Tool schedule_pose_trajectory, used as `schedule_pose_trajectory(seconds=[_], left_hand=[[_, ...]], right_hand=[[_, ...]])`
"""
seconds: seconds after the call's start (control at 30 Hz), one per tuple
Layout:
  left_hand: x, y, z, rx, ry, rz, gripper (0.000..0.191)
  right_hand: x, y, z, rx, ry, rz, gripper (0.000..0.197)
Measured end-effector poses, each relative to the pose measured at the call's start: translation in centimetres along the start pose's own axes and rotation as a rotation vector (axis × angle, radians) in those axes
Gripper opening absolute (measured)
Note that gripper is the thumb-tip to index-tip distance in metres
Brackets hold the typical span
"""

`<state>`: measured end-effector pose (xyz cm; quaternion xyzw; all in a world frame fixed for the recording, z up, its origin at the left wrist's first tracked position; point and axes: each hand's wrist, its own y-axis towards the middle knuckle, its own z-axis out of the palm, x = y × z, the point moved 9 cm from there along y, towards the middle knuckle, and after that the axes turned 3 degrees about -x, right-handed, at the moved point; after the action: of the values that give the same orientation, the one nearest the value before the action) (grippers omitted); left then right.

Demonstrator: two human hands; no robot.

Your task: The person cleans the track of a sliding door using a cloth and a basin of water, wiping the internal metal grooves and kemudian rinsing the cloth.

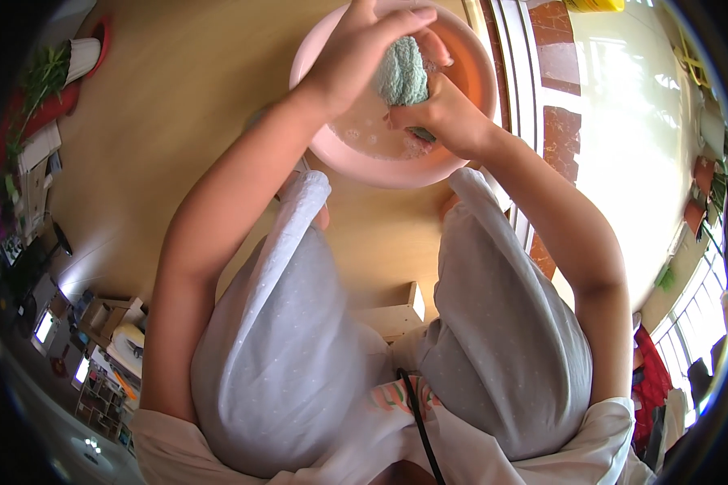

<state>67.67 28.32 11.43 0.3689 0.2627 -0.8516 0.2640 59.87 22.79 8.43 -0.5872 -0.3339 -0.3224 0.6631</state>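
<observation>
A pink plastic basin point(370, 173) of cloudy, slightly bubbly water stands on the floor in front of me. Over the water, my right hand point(446, 115) grips a wet green terry cloth point(402, 71), whose lower end pokes out beneath the fist. My left hand point(364, 54) is at the upper left of the cloth, palm turned towards it, with the fingers spread over its top. Whether the left palm presses on the cloth cannot be told.
White sliding-door tracks point(525, 91) run close along the basin's right side, beside a red-brown tile border point(559, 139). My knees flank the basin's near edge. A low wooden stool point(394, 318) is beneath me. Potted plants point(85, 57) stand far left.
</observation>
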Motion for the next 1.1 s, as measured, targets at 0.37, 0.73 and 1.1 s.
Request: schedule_pose_trajectory(seconds=[0.37, 0.73, 1.1], left_hand=[[-2.4, -1.4, 4.8, 0.258, -0.157, -0.134, 0.113], [-1.5, -2.6, 2.9, -0.027, 0.297, -0.119, 0.093], [-0.9, -1.0, 2.4, -0.288, 0.68, -0.012, 0.065]], right_hand=[[1.8, -3.0, 7.1, 0.816, 0.952, 0.198, 0.012], [0.6, -1.9, 6.5, 0.369, 0.518, 0.003, 0.021], [-1.5, 0.3, 3.4, -0.046, 0.258, -0.067, 0.033]])
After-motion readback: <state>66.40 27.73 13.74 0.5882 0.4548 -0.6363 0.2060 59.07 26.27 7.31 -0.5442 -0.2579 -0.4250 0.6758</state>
